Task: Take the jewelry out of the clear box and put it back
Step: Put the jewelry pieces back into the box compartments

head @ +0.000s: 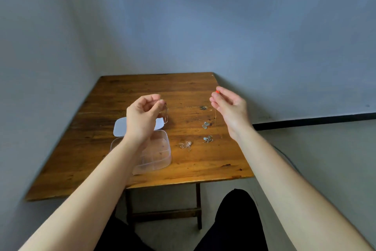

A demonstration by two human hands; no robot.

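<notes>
The left hand (142, 112) is raised above the worktop with its fingers curled in, thumb and forefinger pinched on one end of a thin gold-coloured chain necklace (166, 117). A short loop of that chain hangs down just right of the knuckles. The right hand (227, 108) is lifted at about the same height, well apart from the left, and its fingertips pinch a small red bead or clasp (217, 92); a fine strand drops from it along the near side of the fingers. Whether this strand is the other end of the same necklace cannot be told, since the span between the hands is too thin to see.

Below the left wrist sits the clear rectangular plastic box (160, 157) with rounded corners, open, with low dividers splitting it into compartments; no jewelry can be made out inside it. Just beyond it, on the far side and partly hidden by the left hand, lies the white translucent lid (122, 126), flat on the wood.

To the right of the box, three small tangles of silvery chain rest on the brown wooden worktop (142, 88): one silver chain pile (185, 145) nearest the box, a second silver cluster (207, 139) further right, and a third silver cluster (206, 125) beyond that, below the right hand.

The worktop stands in a corner of grey-blue walls (203, 27). Dark trousered knees (240, 220) show at the near edge.
</notes>
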